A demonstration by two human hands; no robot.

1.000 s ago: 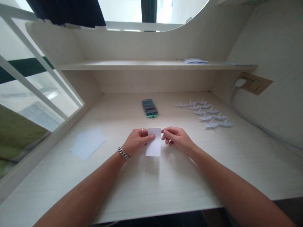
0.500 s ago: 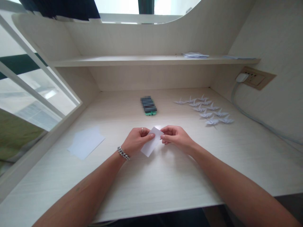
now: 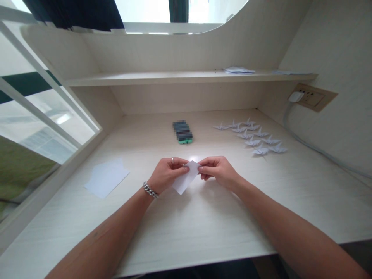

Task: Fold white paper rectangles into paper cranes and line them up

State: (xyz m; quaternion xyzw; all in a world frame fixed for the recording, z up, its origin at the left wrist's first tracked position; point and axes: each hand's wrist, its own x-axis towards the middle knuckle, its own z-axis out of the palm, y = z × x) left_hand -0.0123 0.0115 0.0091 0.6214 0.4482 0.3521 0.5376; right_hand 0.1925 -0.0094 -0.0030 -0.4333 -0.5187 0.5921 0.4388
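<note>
A small folded white paper [image 3: 184, 180] is held above the pale wooden desk [image 3: 203, 217], tilted with its lower corner pointing left and down. My left hand [image 3: 167, 174], with a ring and a chain bracelet at the wrist, pinches the paper's upper left edge. My right hand [image 3: 217, 171] pinches its upper right corner. Both hands are closed on the paper, fingertips almost meeting at its top.
A stack of white paper sheets [image 3: 106, 177] lies to the left. A blurred dark device with a green edge [image 3: 183, 132] sits behind the hands. Several folded paper cranes [image 3: 255, 135] lie at the right. A shelf [image 3: 174, 77] holds more papers [image 3: 238, 70]. A wall socket with a cable [image 3: 308, 99] is at the right.
The paper was turned from hanging upright to tilted, its bottom swinging left. Both hands kept their pinch and drew closer together at its top.
</note>
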